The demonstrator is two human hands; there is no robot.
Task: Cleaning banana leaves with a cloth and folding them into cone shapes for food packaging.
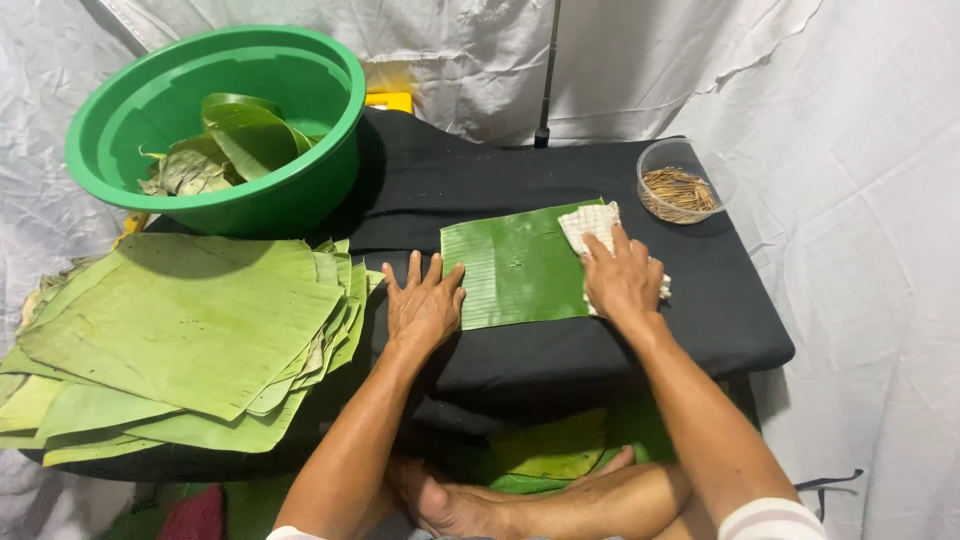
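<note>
two hands down on the black counter [720, 320] right now. my left hand [424, 308] lies flat, fingers spread, pinning the left edge of a cut banana leaf piece [515, 265] at the counter's middle. my right hand [622, 280] presses a checked cloth [592, 224] onto the leaf's right side, fingers curled over it. leaf stack [190, 330] sits left, green basin [215, 125] behind it.

Ribbed, faintly glossy banana leaf [518, 265], checked woven cloth [592, 228] — glossy green plastic basin [300, 190], matt black fabric [450, 180]
</note>
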